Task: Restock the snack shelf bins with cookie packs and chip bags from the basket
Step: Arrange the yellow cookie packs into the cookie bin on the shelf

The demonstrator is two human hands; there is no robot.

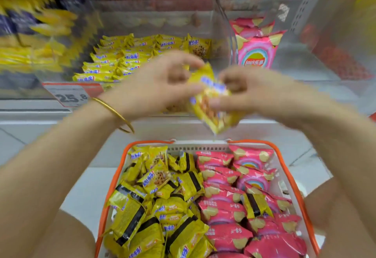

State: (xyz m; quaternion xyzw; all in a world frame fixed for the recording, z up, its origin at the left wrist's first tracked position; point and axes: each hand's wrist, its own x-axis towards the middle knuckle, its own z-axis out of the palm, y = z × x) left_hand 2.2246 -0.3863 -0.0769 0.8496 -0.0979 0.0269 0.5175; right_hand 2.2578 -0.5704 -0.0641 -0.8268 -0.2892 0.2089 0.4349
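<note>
Two hands meet on one yellow cookie pack (211, 105), held in the air between the shelf edge and the far end of the basket (150, 141). My left hand (162, 87) pinches the pack's left side, fingers curled over its top. My right hand (250, 95) grips the right side in the same way. The pack is blurred; I make out a blue label patch and a cookie picture, but the lettering is not legible, and I cannot tell whether a second pack sits behind it. A gold bangle (116, 113) hangs on my left wrist.

Below, the basket holds loose yellow cookie packs (154, 196) on the left and pink chip bags (234, 207) on the right.

On the shelf, the far-left bin (132, 58) holds rows of the same yellow packs. A clear divider (227, 34) separates it from the right bin, where pink upright bags (256, 50) stand, marked "Lay's" with Chinese characters. A price label (71, 97) on the shelf front reads "25.8".
</note>
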